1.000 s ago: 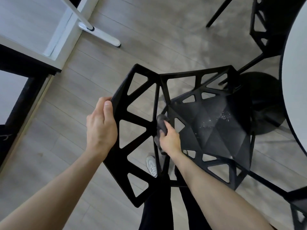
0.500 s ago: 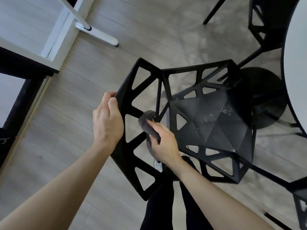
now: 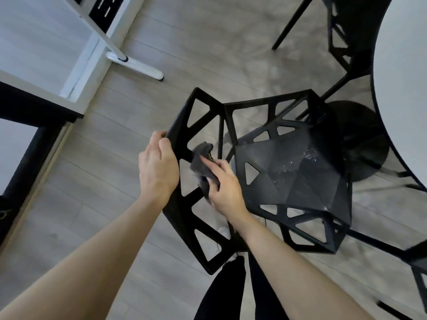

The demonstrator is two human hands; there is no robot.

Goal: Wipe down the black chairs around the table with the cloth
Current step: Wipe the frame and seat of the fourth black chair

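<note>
From the head camera, looking straight down, a black chair (image 3: pixel 288 176) with a faceted seat and triangular cut-outs stands on the pale wood floor (image 3: pixel 111 172), just beside the round white table (image 3: pixel 406 93) at the right edge; its backrest panel faces the person, whose dark trouser legs show beneath it at the bottom of the view.

The left hand (image 3: pixel 159 167) is wrapped over the upper left edge of the backrest, fingers curled round the rim and thumb lying along it, gripping the chair; the bare forearm runs down to the lower left corner.

The right hand (image 3: pixel 225 188) holds a bunched dark grey cloth (image 3: pixel 202 165), fingers folded over it and pressing it against one of the slanted bars of the backrest, between the left hand and the seat; part of the cloth sticks up above the fingertips, and a small yellowish tag or edge shows at its right side.

Fine pale specks lie scattered across the right half of the seat; the table's round black base (image 3: pixel 360 139) sits on the floor behind the chair's far corner.

A second black chair (image 3: pixel 346 31) stands at the top right, partly tucked under the table; a corner of another dark frame (image 3: pixel 418 266) shows at the lower right.

At the upper left a white furniture leg with a flat foot (image 3: pixel 136 65) rests on the floor, beside a white panel.
</note>
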